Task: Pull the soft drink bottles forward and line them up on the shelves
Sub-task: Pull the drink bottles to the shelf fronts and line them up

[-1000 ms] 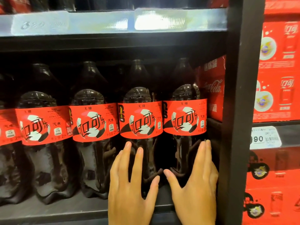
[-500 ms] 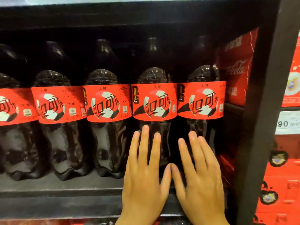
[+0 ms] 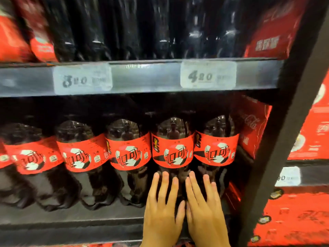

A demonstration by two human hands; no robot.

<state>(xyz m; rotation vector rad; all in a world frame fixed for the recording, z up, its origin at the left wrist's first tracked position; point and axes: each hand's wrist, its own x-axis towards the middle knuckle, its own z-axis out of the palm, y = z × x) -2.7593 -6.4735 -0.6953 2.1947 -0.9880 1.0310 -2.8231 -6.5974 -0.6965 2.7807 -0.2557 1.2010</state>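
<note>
A row of dark bottles [image 3: 81, 155] with red labels stands on a black shelf [image 3: 71, 217]. They stand side by side with the labels facing out. The end bottle [image 3: 216, 152] is at the far right of the row. The next bottle [image 3: 171, 154] stands just beside it.

Both hands reach up from the bottom. The left hand [image 3: 162, 216] lies flat on the low part of the next bottle. Its fingers [image 3: 165, 184] are straight and a bit spread, and they grip nothing. The right hand [image 3: 206, 214] lies flat on the low part of the end bottle. Its fingers [image 3: 194, 186] are straight too and hold nothing. The two thumbs are just beside each other. The fingertips stop just under the red labels.

A red box [image 3: 252, 127] stands just right of the end bottle. A black post [image 3: 284, 132] rises beside the box. Above the row runs a grey strip [image 3: 146, 77] with two price tags [image 3: 208, 75] on it. The top bottles [image 3: 124, 27] stand above the strip, but they are blurred.
</note>
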